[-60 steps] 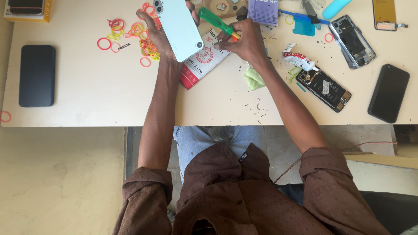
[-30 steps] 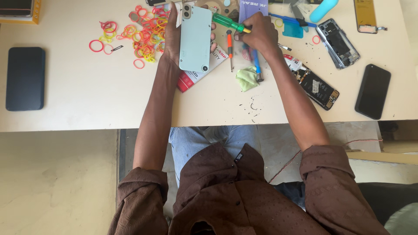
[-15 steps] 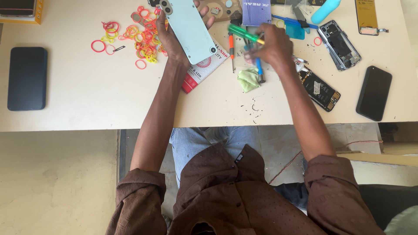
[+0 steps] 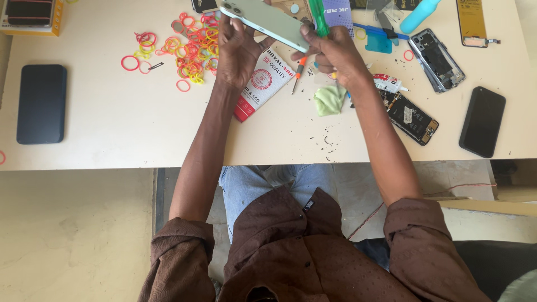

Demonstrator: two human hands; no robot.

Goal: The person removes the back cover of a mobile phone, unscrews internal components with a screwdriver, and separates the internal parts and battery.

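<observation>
Both hands were up over the table [image 4: 112, 128], sharing a pale green phone [image 4: 263, 23] held tilted, back side up. Left hand [image 4: 239, 47] gripped its left end. Right hand [image 4: 335, 53] pinched the right edge and also grasped a green-handled screwdriver [image 4: 319, 17]. Red-and-white tube [image 4: 263, 84] lay flat below, green cloth [image 4: 330, 99] just beside the right wrist.

1. A red-and-white flat packet [image 4: 263, 84] lies on the table, partly under the left hand [image 4: 239, 47].
2. A yellow box [image 4: 32, 17] sits at the far-left corner with a dark phone in it.
3. A purple card pack [image 4: 337, 10] sits at the top edge.
4. Dark phone screens: one far left [image 4: 41, 103], one far right [image 4: 482, 121].
5. A small white tube [image 4: 390, 84] with a red label lies just beside the right wrist.
</observation>
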